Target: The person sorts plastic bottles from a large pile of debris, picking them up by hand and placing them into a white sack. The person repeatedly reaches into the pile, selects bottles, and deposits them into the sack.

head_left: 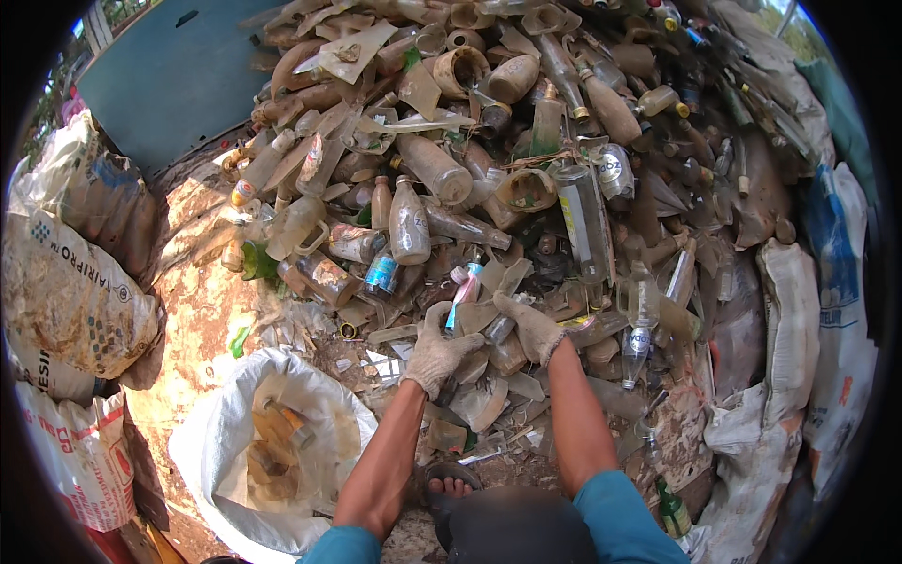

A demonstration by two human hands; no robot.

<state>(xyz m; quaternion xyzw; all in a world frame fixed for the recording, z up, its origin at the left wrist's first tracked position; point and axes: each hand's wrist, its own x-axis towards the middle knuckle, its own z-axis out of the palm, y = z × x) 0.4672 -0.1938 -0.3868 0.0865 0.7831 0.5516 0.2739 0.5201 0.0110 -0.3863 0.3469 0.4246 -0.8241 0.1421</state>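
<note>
Both my hands wear pale knit gloves and are low over the front of a heap of dusty glass bottles and shards. My left hand (440,355) has its thumb raised and fingers stretched to the right, beside a small pink, white and blue labelled bottle (466,293). To its right, my right hand (536,331) extends a digit toward the upper left, close to a clear glass shard (515,278); its other fingers are partly hidden. Between the hands lie another flat shard (475,317) and a dusty bottle (507,352). Neither hand visibly grips anything.
An open white woven sack (202,446) holding glass pieces stands at my lower left. Filled sacks (80,291) line the left side, more sacks (789,329) the right. A blue-grey panel (169,75) stands behind. Broken glass (479,402) covers the ground near my sandalled foot (451,484).
</note>
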